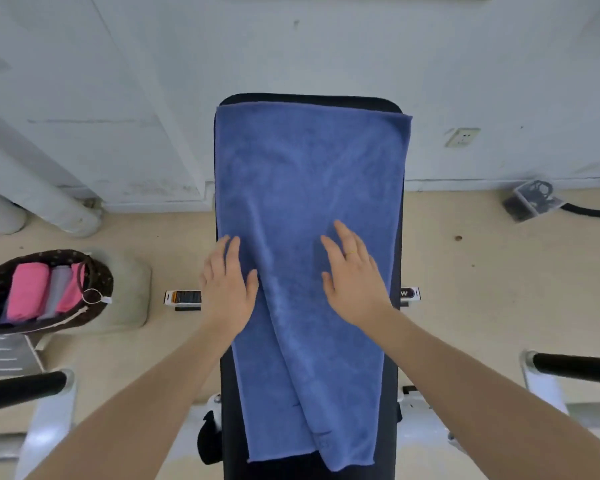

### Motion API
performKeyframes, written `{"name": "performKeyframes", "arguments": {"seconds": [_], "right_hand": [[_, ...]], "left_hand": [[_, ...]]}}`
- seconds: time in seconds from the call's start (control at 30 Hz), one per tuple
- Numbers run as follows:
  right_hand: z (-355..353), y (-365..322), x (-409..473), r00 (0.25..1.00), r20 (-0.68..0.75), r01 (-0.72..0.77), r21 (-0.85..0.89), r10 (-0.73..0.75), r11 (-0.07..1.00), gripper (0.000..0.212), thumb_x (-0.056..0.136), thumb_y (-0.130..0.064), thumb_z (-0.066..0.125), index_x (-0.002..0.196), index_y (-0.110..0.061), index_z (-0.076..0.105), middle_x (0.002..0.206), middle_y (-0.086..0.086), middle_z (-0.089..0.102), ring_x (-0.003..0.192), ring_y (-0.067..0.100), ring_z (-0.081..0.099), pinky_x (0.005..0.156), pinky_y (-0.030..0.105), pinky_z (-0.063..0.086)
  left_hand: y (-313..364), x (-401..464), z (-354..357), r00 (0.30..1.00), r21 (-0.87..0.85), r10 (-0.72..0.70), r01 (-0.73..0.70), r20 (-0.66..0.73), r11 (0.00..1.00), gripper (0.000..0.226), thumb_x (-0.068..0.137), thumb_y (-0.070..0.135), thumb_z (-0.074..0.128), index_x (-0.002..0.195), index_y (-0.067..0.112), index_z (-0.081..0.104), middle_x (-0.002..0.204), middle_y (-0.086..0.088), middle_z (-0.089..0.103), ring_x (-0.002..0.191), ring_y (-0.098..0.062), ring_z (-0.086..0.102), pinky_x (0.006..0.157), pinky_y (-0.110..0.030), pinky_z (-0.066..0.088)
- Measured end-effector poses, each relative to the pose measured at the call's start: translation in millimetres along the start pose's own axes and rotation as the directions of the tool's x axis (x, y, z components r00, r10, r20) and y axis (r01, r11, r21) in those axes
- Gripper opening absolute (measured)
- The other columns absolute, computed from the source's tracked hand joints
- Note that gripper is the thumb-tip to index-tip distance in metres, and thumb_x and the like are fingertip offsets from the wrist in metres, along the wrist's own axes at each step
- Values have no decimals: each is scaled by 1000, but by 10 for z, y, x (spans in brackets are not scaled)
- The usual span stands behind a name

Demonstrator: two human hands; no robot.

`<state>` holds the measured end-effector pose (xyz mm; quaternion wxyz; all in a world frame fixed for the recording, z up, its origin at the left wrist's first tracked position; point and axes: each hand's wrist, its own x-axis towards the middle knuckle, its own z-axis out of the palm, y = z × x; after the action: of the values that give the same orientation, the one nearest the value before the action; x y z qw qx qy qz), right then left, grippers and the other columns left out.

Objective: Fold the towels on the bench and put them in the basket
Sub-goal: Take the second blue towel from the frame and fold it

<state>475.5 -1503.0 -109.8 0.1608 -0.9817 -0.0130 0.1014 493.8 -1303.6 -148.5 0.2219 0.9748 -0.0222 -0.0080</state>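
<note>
A long blue terry towel (309, 237) lies lengthwise along the black padded bench (392, 393), with both hands flat on its middle, fingers straight: the left hand (227, 282) at its left edge, the right hand (354, 275) toward its right. On the floor at far left, a dark round basket (97, 271) holds folded pink and grey towels (42, 292).

Towel (309, 202) blue — bench (392, 375) black — basket (99, 271) brown, dotted.
</note>
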Motion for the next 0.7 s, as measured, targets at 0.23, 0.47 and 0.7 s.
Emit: {"name": "performKeyframes", "arguments": {"seconds": [0.23,0.47,0.7], "right_hand": [[732,-12,-781,999,29,-28,-15,29,999,54,80,7,47,130,-10,46,134,9,41,111,29,47,85,34,39],[1133,257,-1629,830,106,-555,256,548,791,21,91,-6,39,110,-6,48,116,10,50,97,31,53,76,39,44],[1729,624,-2217,704,377,-671,74,602,738,12,94,-19,40,88,-10,43,93,8,55,81,27,52,67,33,40]], "left_hand": [[-367,-935,172,919,-223,-336,378,208,898,40,96,23,44,133,7,41,131,-11,45,106,-27,53,85,-34,41],[-452,-1685,395,804,-241,-459,564,378,790,19,98,17,38,101,13,56,115,-11,47,80,-20,46,74,-29,37],[-349,-2209,800,635,-236,-697,772,335,590,30,93,22,52,120,9,53,129,-15,41,100,-33,52,89,-41,42]]}}
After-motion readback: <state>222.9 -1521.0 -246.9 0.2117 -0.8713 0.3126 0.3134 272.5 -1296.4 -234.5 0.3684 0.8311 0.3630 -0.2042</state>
